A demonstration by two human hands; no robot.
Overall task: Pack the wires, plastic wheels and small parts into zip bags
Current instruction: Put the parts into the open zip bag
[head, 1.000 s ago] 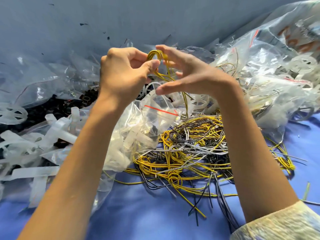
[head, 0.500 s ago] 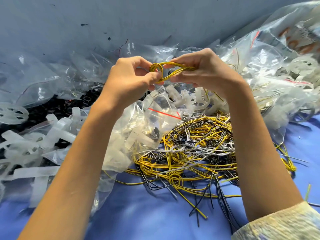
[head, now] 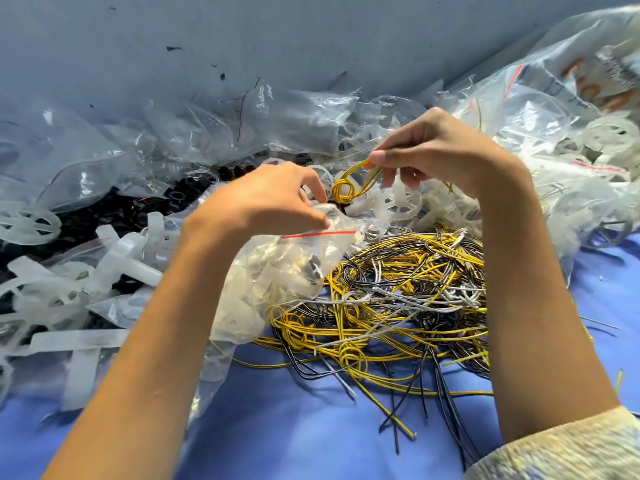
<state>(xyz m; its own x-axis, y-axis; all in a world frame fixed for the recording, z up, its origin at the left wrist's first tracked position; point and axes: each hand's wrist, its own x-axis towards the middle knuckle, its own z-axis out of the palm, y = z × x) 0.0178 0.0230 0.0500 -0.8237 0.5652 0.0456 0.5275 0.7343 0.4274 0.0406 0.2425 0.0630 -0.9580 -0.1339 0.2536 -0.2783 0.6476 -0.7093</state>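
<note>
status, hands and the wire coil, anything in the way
Right hand pinches coiled yellow wire. Left hand holds zip bag at its mouth. Nothing between wire and bag.

Right grip [head: 446, 150] pinches a coiled yellow wire [head: 343, 192] — left grip [head: 263, 202] holds a zip bag [head: 304, 258] just below.

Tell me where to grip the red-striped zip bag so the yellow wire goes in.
Pinch the zip bag by its lip just above the red stripe, coming from the near left as the left hand does: the mouth faces up and away, and the right hand holds the yellow wire beyond it.
</note>
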